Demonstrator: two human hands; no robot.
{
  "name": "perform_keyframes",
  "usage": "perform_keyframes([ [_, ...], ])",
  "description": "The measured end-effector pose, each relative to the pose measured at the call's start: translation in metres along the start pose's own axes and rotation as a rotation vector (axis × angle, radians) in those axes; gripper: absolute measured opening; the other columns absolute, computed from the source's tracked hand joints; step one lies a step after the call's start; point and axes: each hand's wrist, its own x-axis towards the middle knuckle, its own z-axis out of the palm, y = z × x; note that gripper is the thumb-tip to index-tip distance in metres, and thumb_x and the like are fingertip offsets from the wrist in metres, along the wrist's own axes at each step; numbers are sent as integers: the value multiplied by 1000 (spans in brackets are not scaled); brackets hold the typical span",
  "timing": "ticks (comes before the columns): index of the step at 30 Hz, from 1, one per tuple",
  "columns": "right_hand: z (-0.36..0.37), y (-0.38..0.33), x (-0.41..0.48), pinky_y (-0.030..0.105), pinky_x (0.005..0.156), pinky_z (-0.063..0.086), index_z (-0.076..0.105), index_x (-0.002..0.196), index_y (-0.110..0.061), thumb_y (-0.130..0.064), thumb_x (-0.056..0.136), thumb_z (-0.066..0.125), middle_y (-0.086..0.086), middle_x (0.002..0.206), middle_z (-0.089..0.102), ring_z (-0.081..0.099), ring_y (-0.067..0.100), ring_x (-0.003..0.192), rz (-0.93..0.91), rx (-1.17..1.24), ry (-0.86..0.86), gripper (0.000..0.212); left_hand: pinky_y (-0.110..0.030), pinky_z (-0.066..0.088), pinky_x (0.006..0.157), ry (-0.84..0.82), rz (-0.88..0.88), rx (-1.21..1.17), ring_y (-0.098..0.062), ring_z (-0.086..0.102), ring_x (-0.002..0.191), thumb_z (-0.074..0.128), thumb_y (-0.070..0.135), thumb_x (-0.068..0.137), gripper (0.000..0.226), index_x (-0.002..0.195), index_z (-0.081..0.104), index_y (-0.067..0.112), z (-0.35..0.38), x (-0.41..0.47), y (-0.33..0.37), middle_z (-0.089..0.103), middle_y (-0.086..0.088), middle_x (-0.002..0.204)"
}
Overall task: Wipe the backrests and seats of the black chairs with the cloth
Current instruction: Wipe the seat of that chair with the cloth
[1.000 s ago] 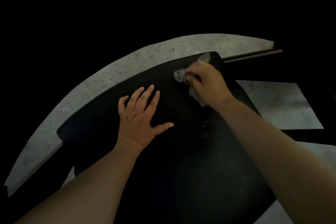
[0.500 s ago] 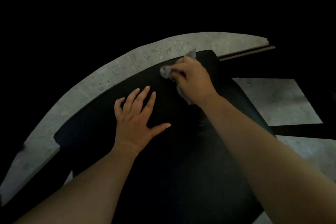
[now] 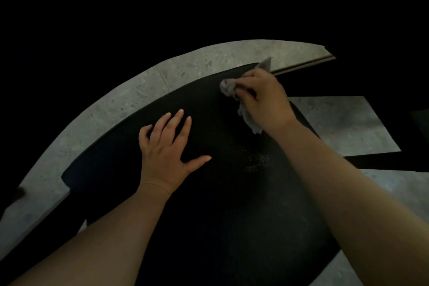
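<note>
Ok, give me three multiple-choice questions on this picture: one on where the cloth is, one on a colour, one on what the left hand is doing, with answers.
1. Where on the black chair is the cloth?
A) by its far right corner
B) at its near left edge
C) in its middle

2. What colour is the cloth?
A) red
B) light grey
C) yellow

3. How is the left hand?
A) clenched in a fist
B) gripping the cloth
C) flat, fingers spread

Answers:
1 A, the right hand holds it bunched there.
2 B, it shows pale grey against the black.
3 C, its palm lies on the chair, holding nothing.
</note>
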Motion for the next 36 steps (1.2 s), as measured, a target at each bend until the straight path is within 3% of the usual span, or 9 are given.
perform_keyframes([
  [4, 16, 6, -16, 29, 94, 45, 72, 111, -15, -13, 94, 59, -5, 109, 58, 55, 15, 107, 34, 69, -62, 21, -55, 23, 111, 10, 8, 1, -28, 29, 142, 37, 75, 79, 89, 145, 43, 16, 1, -1, -1, 34, -8, 154],
  [9, -6, 12, -64, 30, 87, 48, 74, 99, -21, -11, 91, 62, -7, 101, 60, 57, 9, 95, -43, 105, -298, 16, -54, 21, 111, 12, 7, 6, -28, 28, 142, 35, 75, 80, 89, 145, 42, 15, 0, -1, 0, 33, -9, 154],
  [15, -34, 22, -85, 25, 87, 42, 72, 109, -10, -8, 95, 58, 2, 106, 60, 54, 14, 101, 93, 104, 25, 20, -52, 25, 107, 59, 30, 25, -29, 40, 131, 37, 68, 83, 82, 143, 43, 13, -8, -3, 6, 46, -10, 143],
  [19, -40, 35, -84, 21, 86, 40, 71, 113, -12, -14, 96, 57, -1, 104, 58, 56, 15, 101, 234, 101, 231, 22, -44, 34, 96, 148, -30, -135, -25, 46, 114, 43, 57, 88, 64, 134, 54, 13, -19, -3, 26, 54, -8, 124],
  [24, -32, 43, -65, 18, 91, 38, 71, 115, -12, -14, 95, 59, 5, 111, 66, 58, 17, 106, 225, 83, 333, 23, -48, 38, 98, 91, -35, -146, -27, 44, 118, 53, 47, 90, 55, 131, 57, 11, -4, -19, 53, 52, -9, 127],
  [31, 1, 54, -43, 12, 90, 34, 68, 118, -13, -16, 97, 56, 3, 117, 64, 56, 12, 109, 281, 88, 298, 25, -49, 35, 101, 121, -28, -119, -26, 42, 121, 43, 51, 89, 59, 133, 53, 12, 6, -21, 51, 48, -7, 131],
  [36, -6, 52, -89, 22, 92, 42, 71, 109, -14, -11, 94, 59, -4, 108, 60, 57, 12, 103, 109, 145, 113, 20, -50, 36, 101, 112, -43, -103, -27, 41, 122, 43, 51, 88, 60, 133, 53, 13, 7, -20, 52, 47, -7, 132],
])
